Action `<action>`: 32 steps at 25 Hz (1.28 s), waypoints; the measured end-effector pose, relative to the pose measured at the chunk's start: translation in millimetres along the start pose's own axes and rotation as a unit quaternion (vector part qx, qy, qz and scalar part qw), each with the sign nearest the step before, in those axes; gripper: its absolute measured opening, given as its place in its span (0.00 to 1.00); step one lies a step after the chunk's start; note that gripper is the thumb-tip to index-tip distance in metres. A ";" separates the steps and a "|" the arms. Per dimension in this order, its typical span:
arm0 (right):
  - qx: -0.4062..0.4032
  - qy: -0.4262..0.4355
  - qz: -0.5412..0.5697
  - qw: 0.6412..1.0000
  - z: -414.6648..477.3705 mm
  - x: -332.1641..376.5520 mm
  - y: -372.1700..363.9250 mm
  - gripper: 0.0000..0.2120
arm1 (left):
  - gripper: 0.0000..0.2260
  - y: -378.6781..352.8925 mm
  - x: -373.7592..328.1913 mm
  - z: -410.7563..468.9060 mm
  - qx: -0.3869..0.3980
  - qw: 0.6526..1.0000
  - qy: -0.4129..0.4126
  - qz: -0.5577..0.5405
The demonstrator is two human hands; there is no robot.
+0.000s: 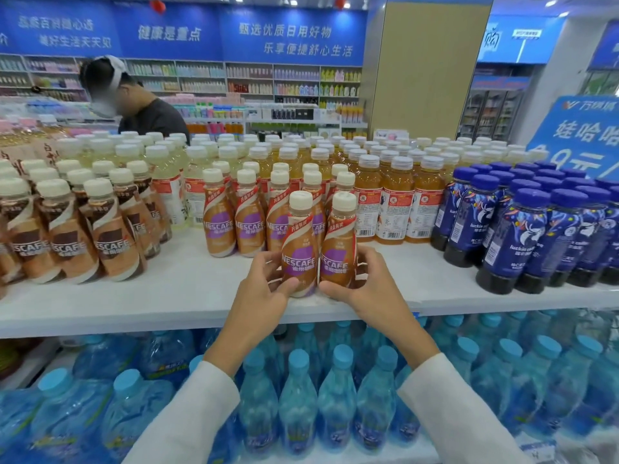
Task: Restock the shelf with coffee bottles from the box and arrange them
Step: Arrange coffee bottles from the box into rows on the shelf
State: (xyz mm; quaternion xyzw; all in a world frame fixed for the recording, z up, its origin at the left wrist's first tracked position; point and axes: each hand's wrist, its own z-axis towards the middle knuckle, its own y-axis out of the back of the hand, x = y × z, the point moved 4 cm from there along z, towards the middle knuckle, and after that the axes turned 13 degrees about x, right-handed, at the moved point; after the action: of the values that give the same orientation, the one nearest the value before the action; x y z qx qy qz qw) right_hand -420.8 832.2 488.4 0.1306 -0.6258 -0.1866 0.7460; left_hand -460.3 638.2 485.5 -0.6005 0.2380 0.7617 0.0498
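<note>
Upright, two cream-capped purple-labelled coffee bottles [316, 249], touching

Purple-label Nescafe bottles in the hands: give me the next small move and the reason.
Probably slide both back to the purple-label row. The left hand grips the left bottle, the right hand the right bottle, upright near the shelf front, ahead of that row.

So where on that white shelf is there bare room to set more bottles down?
Bare shelf shows along the front, between the brown Nescafe bottles and the left hand, and between the right hand and the blue bottles. Behind the two held bottles, the rows stand packed to the back.
</note>
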 end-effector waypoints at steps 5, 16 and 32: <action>-0.018 0.027 0.048 0.998 -8.2 6.6 5.0 0.32 | 0.27 -4.3 -8.1 -4.8 -0.055 0.998 -0.018 0.022; 0.032 0.028 0.081 0.996 -7.7 0.8 1.2 0.31 | 0.27 -8.8 -8.2 -7.5 -0.077 0.997 -0.022 0.023; 0.003 0.061 0.012 0.998 4.5 20.8 -49.8 0.28 | 0.27 36.7 4.6 -26.2 -0.125 0.991 0.002 0.052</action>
State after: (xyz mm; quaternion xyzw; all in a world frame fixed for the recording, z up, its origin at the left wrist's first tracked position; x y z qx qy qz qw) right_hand -427.9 778.5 486.2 0.1364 -0.5812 -0.1670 0.7847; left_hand -451.4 593.8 488.0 -0.5902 0.1726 0.7859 -0.0658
